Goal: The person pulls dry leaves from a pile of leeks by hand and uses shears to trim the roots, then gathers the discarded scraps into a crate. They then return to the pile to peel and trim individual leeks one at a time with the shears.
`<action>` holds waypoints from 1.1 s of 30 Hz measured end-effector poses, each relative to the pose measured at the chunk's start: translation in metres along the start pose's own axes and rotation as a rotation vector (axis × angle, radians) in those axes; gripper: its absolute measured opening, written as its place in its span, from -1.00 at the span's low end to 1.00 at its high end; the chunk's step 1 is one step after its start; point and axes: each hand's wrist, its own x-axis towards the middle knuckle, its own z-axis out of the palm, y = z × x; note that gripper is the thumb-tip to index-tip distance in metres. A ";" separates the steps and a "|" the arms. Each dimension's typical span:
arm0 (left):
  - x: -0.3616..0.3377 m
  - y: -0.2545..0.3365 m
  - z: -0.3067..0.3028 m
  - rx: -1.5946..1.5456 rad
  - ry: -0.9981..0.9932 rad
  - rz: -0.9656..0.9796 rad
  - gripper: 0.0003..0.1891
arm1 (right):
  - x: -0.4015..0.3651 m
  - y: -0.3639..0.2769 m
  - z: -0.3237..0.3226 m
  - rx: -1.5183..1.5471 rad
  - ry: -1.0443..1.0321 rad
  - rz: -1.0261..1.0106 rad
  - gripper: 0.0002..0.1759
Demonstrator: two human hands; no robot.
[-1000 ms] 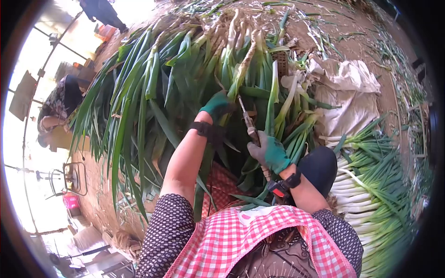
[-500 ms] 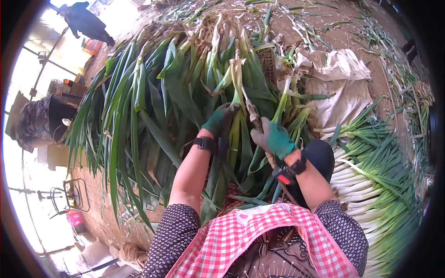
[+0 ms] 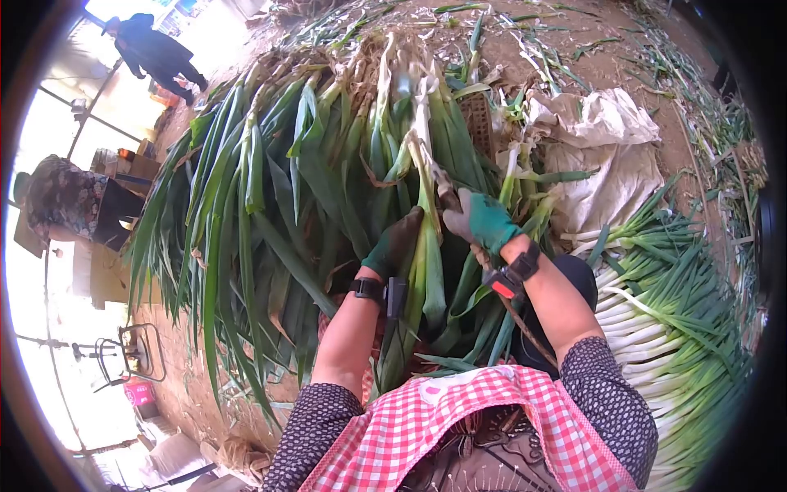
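A gloved left hand, mine [image 3: 395, 243], is closed around the green leaves of a leek [image 3: 425, 197], whose pale stem points away from me. Just right of it, my gloved right hand [image 3: 482, 220] grips a dark tool [image 3: 448, 193] against the leek's stem; a cord or hose hangs from the tool past my right wrist. Under and around both hands lies a large heap of leeks [image 3: 303, 180], roots at the far side and leaves toward me. The fingertips of my left hand are partly hidden.
Trimmed leeks [image 3: 639, 328] lie in rows at the right. A whitish cloth sack [image 3: 611, 176] and a brown crate [image 3: 475, 123] are beyond my right hand. One person [image 3: 154, 51] stands at the upper left, another bends [image 3: 70, 197] at the left. A metal-framed chair [image 3: 131, 353] is at lower left.
My left hand has moved slightly toward me along the leek. My right hand and the tool have shifted a little toward the stem. The person at the upper left has moved.
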 end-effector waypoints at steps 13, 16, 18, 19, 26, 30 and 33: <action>-0.016 0.017 0.046 -0.083 0.148 0.039 -0.51 | 0.014 0.005 -0.019 -0.058 0.015 -0.066 -0.39; -0.011 0.046 0.054 0.544 0.155 0.221 -0.58 | -0.010 0.025 -0.030 0.031 0.114 0.068 -0.38; 0.004 0.067 0.040 0.712 0.165 0.329 -0.65 | 0.004 0.065 -0.024 0.063 0.059 0.119 -0.38; 0.011 0.086 0.033 0.547 0.305 0.209 -0.72 | 0.009 0.075 -0.022 0.080 0.038 0.144 -0.37; 0.090 0.024 -0.068 0.603 0.749 -0.188 -0.37 | -0.024 0.039 -0.017 0.215 -0.066 0.097 -0.36; 0.067 0.011 -0.032 0.423 0.491 0.010 -0.36 | -0.015 0.045 0.006 -0.005 -0.063 0.130 -0.41; 0.011 0.034 0.005 0.633 0.528 -0.069 -0.40 | -0.020 0.034 -0.013 0.083 -0.062 0.161 -0.43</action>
